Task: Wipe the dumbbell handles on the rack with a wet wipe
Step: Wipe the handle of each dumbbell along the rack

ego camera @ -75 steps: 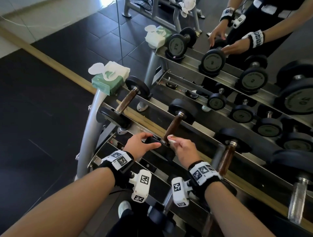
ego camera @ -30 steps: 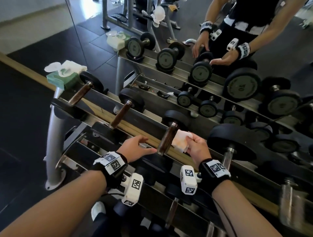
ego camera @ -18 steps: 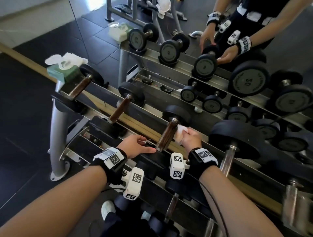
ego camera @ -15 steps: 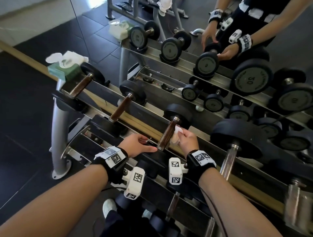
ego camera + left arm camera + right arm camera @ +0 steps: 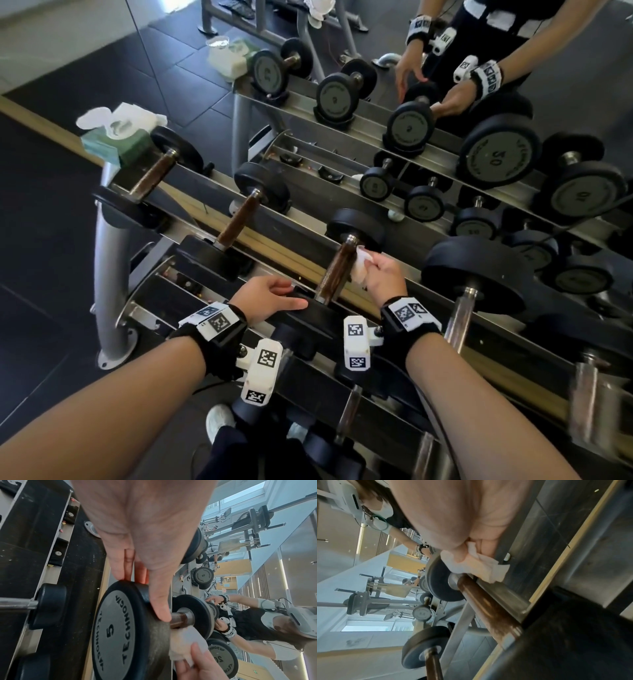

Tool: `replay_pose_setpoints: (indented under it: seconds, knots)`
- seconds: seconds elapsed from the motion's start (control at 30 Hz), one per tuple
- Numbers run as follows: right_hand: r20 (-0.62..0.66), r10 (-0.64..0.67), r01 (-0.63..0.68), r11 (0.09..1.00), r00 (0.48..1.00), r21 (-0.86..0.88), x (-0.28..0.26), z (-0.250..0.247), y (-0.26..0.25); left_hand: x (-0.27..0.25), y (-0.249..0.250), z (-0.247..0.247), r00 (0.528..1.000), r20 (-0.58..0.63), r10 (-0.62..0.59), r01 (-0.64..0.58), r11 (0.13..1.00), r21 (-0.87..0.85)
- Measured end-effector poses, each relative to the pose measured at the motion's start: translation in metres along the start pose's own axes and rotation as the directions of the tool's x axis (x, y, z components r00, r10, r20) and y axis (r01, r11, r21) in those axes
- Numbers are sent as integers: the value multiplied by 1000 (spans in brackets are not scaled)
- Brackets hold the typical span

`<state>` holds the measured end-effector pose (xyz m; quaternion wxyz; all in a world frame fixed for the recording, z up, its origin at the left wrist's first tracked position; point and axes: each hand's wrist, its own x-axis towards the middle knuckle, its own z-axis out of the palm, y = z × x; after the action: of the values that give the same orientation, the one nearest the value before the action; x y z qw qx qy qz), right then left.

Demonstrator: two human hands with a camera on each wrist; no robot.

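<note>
White wet wipe (image 5: 360,266) pinched in my right hand (image 5: 383,278), pressed on far end of brown dumbbell handle (image 5: 336,270), top rail of rack (image 5: 106,274). My left hand (image 5: 265,297) rests fingers straight on near weight plate (image 5: 126,631).

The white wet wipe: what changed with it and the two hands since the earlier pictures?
The right hand carried the white wet wipe from the second brown dumbbell handle to the far end of the third brown handle. The left hand shifted to that dumbbell's near black weight. The green wipe pack stayed.
</note>
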<state>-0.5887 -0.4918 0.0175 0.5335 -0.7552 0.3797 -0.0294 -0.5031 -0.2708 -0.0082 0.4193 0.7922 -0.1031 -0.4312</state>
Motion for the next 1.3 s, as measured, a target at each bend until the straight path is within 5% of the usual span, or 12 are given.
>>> replay_pose_setpoints:
  seconds: [0.13,0.37,0.53,0.73,0.87,1.0,1.1,1.17,1.3]
  knots:
    - [17,-8,8,1000,1000,-20,-25,25,6,1,-3,0,1000,19,4,-4,1000,-12]
    - [288,-2,38,992,958,-120,-49,10,16,4,-1,-3,999,31,35,-35,999,-3]
    - [-9,-35,35,999,999,18,-15,-9,-1,3,-4,-2,998,20,52,-52,999,5]
    - [-29,-36,33,995,999,-94,-27,25,-1,6,-2,-7,999,39,28,-28,1000,13]
    - [133,17,-4,995,991,-99,-58,20,16,7,3,-10,998,64,28,-31,999,45]
    - [375,62,34,969,925,-245,-47,0,6,4,7,-10,996,71,46,-53,994,99]
    - [113,1,0,1000,994,-5,-22,-11,-8,3,7,-9,997,69,45,-54,991,120]
    - [-72,-10,5,998,997,-70,-7,-10,-14,4,7,-9,997,63,48,-56,990,126]
    - [-52,25,-34,984,998,-177,-6,17,-16,5,6,-9,998,43,37,-42,992,123]
